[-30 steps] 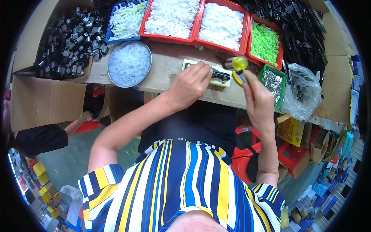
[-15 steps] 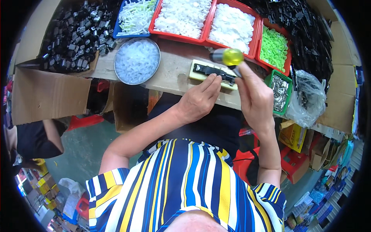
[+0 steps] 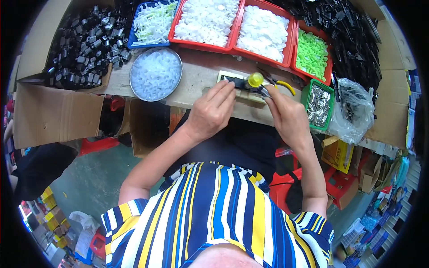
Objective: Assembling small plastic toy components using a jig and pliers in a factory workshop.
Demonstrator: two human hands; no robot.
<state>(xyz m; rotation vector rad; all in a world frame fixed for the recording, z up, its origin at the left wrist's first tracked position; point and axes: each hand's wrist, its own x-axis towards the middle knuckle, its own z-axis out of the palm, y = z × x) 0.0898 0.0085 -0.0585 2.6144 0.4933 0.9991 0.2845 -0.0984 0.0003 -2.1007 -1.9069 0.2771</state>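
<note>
A small mallet [image 3: 255, 80] with a clear yellow face and a dark head is in my right hand [image 3: 289, 111], its fingers wrapped round the metal handle. The mallet head is over a long black plastic part [image 3: 239, 83] and seems to touch it. That part lies on a cream block [image 3: 254, 97] at the table's near edge and is partly hidden by the mallet and fingers. My left hand [image 3: 210, 111] has its fingers pressed together, their tips on the part's left end. Just beyond my right hand lie yellow-handled pliers [image 3: 285, 85].
A round metal dish [image 3: 133, 85] of translucent pieces stands left. Red trays [image 3: 231, 42] of white and green pieces and a blue tray [image 3: 129, 38] line the back. A green tray [image 3: 305, 96] of metal pieces and a clear plastic bag [image 3: 353, 116] sit right. Cardboard boxes [image 3: 58, 111] flank the table.
The mallet has come down from its raised position to the black part. My left fingertips have shifted left along the part. The pliers have come into view.
</note>
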